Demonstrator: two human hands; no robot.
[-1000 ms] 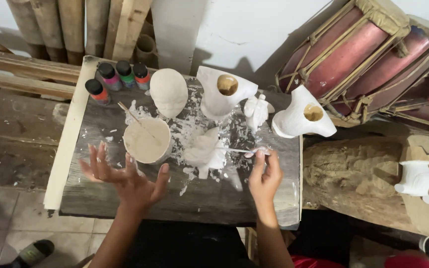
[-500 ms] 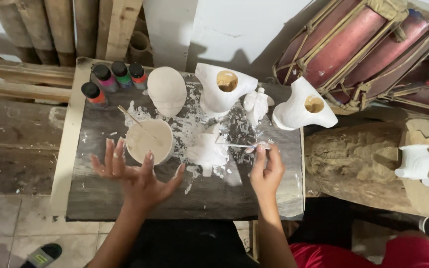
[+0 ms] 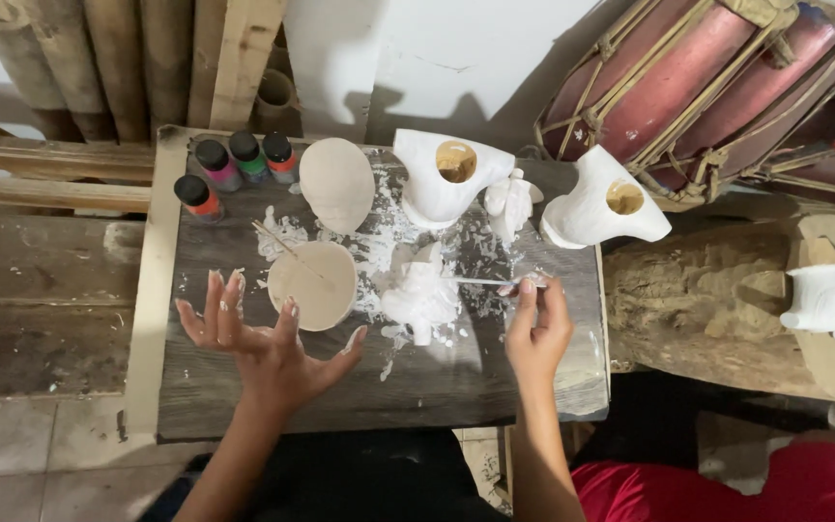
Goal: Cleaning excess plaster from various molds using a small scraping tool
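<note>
Pinching a thin stick (image 3: 480,281), the right hand (image 3: 536,329) touches a white plaster figure (image 3: 420,295); the left hand (image 3: 263,338) hovers spread beside a bowl (image 3: 313,283) on the worktop (image 3: 417,387).

On the tabletop (image 3: 495,382), a bowl (image 3: 312,282) sits left of a small figurine (image 3: 421,295), with four paint bottles (image 3: 234,169) at the far left corner. Two vases (image 3: 451,179) stand along the far edge, drums (image 3: 707,77) behind them. A log (image 3: 698,300) lies to the right.
</note>
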